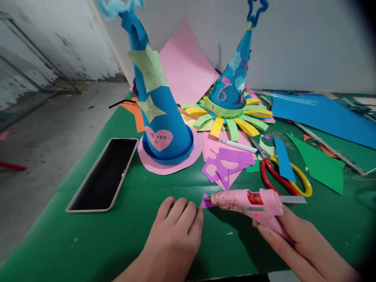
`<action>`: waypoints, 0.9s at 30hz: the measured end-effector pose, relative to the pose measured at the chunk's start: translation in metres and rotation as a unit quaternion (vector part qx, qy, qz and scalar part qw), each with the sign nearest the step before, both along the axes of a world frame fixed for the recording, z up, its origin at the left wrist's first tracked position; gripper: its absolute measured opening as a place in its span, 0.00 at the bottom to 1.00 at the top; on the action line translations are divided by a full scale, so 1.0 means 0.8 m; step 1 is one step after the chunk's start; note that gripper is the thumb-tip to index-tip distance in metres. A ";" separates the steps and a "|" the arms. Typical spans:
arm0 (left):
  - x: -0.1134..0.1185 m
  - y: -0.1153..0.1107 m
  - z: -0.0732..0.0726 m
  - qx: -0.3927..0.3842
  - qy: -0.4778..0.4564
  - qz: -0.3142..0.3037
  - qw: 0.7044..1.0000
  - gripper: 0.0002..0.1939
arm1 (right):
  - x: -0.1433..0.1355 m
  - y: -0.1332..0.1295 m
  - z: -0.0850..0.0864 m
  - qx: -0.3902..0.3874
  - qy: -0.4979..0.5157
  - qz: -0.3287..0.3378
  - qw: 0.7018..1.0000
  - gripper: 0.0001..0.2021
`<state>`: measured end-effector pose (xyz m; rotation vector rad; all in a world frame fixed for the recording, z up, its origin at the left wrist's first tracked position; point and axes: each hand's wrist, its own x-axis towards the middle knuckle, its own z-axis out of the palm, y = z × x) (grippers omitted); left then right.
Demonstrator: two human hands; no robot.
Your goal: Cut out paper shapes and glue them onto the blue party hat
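Note:
My right hand [290,231] grips the handle of a pink glue gun [252,201], with a glue stick [293,199] poking out of its back end. The gun's metal nozzle sits over a small purple paper piece [206,201] on the table. My left hand [179,227] has its fingers curled, with the index finger at the left edge of that piece; the thumb is hidden. Beyond it stands a blue paper cone hat [164,113] with a pink brim, pale green stars and a pink heart with writing.
A phone [105,174] lies at the left on the green table [96,243]. A second decorated cone hat [232,82] stands behind. Scissors [276,172], a white pen [237,145], purple paper scraps [226,162], green paper [319,162] and a blue sheet [326,117] lie about at the right.

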<state>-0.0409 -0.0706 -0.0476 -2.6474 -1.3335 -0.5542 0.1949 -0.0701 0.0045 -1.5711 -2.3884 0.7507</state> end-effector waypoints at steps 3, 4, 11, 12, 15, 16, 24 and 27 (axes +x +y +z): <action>0.000 0.000 0.001 0.002 0.003 0.000 1.000 0.09 | 0.003 0.000 -0.005 0.021 0.016 -0.019 0.999 0.18; 0.000 0.001 0.001 0.003 0.003 0.000 1.000 0.09 | 0.003 0.000 -0.006 0.028 0.020 -0.023 0.999 0.17; 0.001 0.001 0.005 0.001 0.002 0.000 1.000 0.09 | 0.005 -0.008 -0.007 -0.020 -0.011 -0.027 0.999 0.16; 0.000 0.001 0.005 0.001 0.002 0.000 1.000 0.09 | 0.006 -0.009 -0.007 -0.019 -0.013 -0.030 0.999 0.16; 0.000 0.001 0.004 -0.003 0.003 0.000 1.000 0.09 | 0.011 -0.011 -0.008 -0.014 -0.016 -0.028 0.999 0.17; 0.000 0.001 0.004 -0.004 0.004 -0.001 1.000 0.10 | 0.014 -0.011 -0.008 -0.011 -0.018 -0.031 0.999 0.17; 0.001 0.001 0.004 0.002 0.001 -0.001 1.000 0.10 | 0.032 -0.019 -0.014 -0.019 -0.019 -0.080 0.996 0.21; 0.001 0.001 0.004 0.004 0.002 -0.003 1.000 0.10 | 0.025 -0.016 -0.011 -0.013 -0.004 -0.067 0.998 0.18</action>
